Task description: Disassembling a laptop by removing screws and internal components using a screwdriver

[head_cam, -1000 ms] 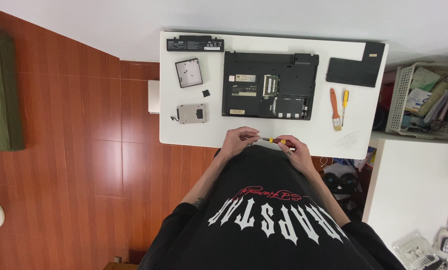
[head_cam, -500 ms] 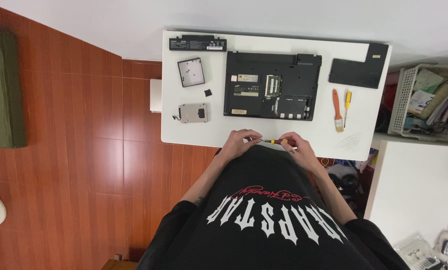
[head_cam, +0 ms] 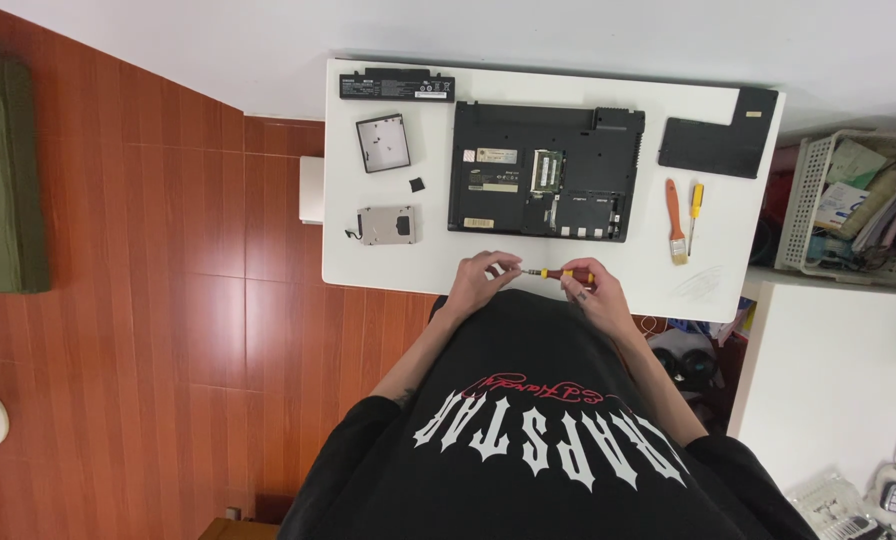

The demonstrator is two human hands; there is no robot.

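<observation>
My right hand (head_cam: 596,292) holds the yellow and red handle of a small screwdriver (head_cam: 560,273) just above the near edge of the white table (head_cam: 388,265). My left hand (head_cam: 480,282) pinches the metal tip end of the same screwdriver. Both hands hover close to my chest. Just beyond them lies a black laptop (head_cam: 543,170), bottom side up, with its inner bays uncovered.
Left of the laptop lie a silver hard drive (head_cam: 386,225), a square grey cover plate (head_cam: 383,143), a small black piece (head_cam: 417,184) and a long black battery (head_cam: 396,85). To the right are an orange brush (head_cam: 674,220), a yellow screwdriver (head_cam: 695,215), a black panel (head_cam: 718,135) and a white basket (head_cam: 848,205).
Both hands stay at the table's near edge on the screwdriver, with only slight finger movement. Nothing on the table has moved.
</observation>
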